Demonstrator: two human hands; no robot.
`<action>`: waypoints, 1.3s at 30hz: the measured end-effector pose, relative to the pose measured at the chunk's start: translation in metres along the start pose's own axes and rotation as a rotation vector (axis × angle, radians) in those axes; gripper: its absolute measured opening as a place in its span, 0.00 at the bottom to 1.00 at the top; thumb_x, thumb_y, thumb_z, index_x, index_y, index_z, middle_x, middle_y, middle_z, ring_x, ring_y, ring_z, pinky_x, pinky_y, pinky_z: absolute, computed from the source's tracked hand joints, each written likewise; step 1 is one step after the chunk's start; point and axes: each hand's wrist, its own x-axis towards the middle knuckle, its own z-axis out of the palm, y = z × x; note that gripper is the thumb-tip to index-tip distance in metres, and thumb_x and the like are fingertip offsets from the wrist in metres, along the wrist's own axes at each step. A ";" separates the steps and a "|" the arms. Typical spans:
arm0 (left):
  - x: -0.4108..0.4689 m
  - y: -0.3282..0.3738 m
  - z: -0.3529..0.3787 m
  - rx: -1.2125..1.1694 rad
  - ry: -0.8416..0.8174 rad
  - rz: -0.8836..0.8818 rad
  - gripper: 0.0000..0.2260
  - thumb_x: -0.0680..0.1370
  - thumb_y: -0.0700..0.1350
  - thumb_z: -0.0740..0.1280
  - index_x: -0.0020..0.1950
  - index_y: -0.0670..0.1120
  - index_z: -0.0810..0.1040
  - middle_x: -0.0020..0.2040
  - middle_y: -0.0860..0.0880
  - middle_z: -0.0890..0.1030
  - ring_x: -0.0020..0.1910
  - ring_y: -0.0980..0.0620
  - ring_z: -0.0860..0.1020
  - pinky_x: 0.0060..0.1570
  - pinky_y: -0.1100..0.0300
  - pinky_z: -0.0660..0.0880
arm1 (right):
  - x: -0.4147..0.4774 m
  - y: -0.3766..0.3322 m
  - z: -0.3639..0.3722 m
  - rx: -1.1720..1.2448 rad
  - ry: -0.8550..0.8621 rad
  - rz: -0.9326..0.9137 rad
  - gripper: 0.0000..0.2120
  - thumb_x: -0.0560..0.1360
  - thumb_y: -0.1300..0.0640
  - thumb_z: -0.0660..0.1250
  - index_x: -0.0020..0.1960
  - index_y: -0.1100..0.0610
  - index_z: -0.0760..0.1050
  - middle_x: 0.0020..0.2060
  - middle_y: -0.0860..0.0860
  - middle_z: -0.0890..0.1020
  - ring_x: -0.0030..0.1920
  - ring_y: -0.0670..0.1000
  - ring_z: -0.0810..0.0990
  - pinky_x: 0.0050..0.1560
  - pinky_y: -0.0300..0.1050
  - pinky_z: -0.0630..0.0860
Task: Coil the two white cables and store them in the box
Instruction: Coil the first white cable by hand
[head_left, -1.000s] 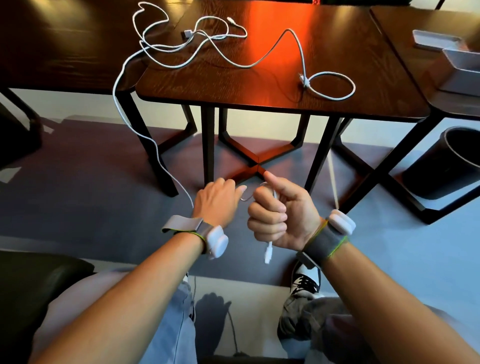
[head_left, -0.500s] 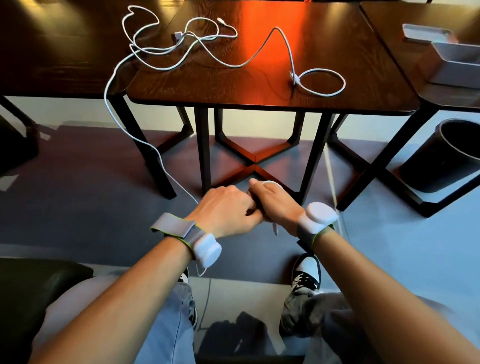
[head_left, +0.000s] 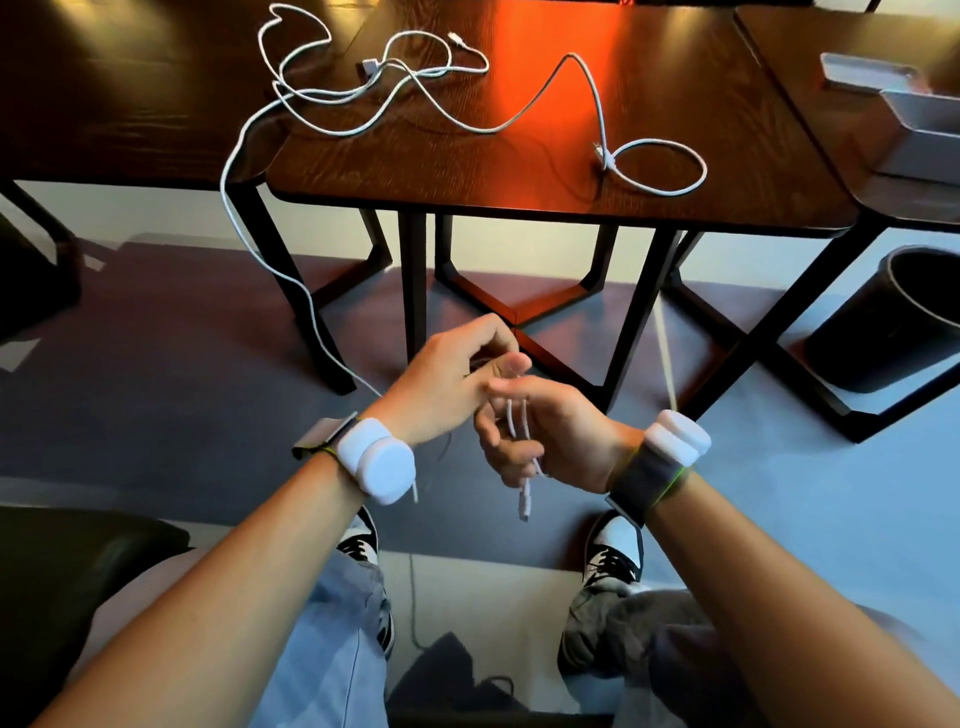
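Right hand curling round two cable strands, plug dangling below, left hand pinching same cable, fingertips partly hidden, rest trailing onto table, tangling with second cable, box cropped at edge

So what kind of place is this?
Probably an office lounge or meeting area: several dark square wooden tables set side by side, and a black cylindrical waste bin on the floor.

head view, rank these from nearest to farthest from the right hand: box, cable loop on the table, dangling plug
From the right hand:
1. plug, dangling from the cable just under the hand.
2. loop, on the table ahead, slightly right.
3. box, far right, on the side table.
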 end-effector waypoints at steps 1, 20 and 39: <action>-0.001 0.002 0.005 -0.063 -0.041 -0.015 0.10 0.81 0.56 0.65 0.45 0.51 0.75 0.39 0.56 0.79 0.37 0.61 0.75 0.41 0.69 0.71 | -0.001 0.001 0.001 0.024 -0.026 0.012 0.17 0.75 0.48 0.58 0.35 0.60 0.67 0.20 0.50 0.59 0.24 0.49 0.58 0.29 0.43 0.57; 0.006 0.011 0.016 -0.306 0.196 -0.259 0.19 0.83 0.58 0.54 0.38 0.49 0.67 0.25 0.55 0.71 0.23 0.53 0.70 0.28 0.59 0.68 | -0.001 -0.004 -0.003 0.218 0.452 -0.328 0.19 0.78 0.60 0.61 0.29 0.51 0.69 0.26 0.47 0.59 0.24 0.46 0.52 0.27 0.43 0.47; 0.004 0.018 0.027 -0.618 0.068 -0.516 0.17 0.80 0.60 0.61 0.36 0.54 0.78 0.32 0.51 0.80 0.28 0.53 0.71 0.28 0.63 0.65 | -0.011 -0.011 -0.003 0.656 -0.307 -0.046 0.23 0.84 0.46 0.48 0.34 0.53 0.64 0.21 0.45 0.57 0.20 0.44 0.50 0.23 0.39 0.49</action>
